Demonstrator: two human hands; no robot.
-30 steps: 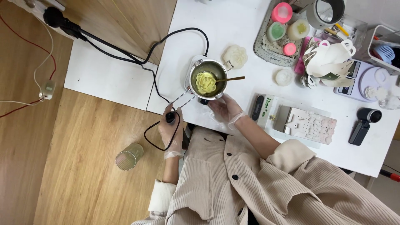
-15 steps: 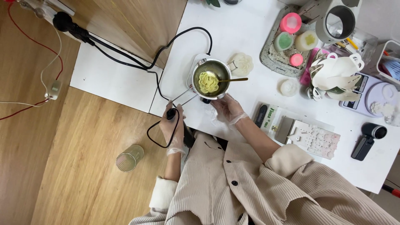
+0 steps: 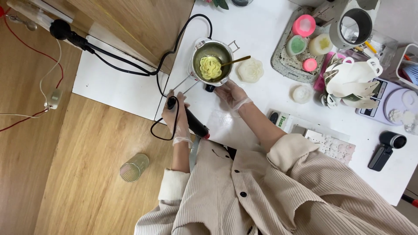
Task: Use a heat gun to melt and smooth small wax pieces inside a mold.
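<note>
I see L hand [image 3: 176, 114] clamped on the black pot handle [image 3: 191, 123], R hand [image 3: 230, 93] open, touching the steel pot [image 3: 212, 54] on the white table [image 3: 244, 26]. Yellow wax flower [image 3: 210, 67] inside looks soft, fragile; I'd lift by handle—pot prob hot, sloshy.

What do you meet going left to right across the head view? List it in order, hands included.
Black plug → glass jar on the floor → left hand on the pot's handle → metal pot → white flower-shaped piece → pink mould → black handheld device.
</note>
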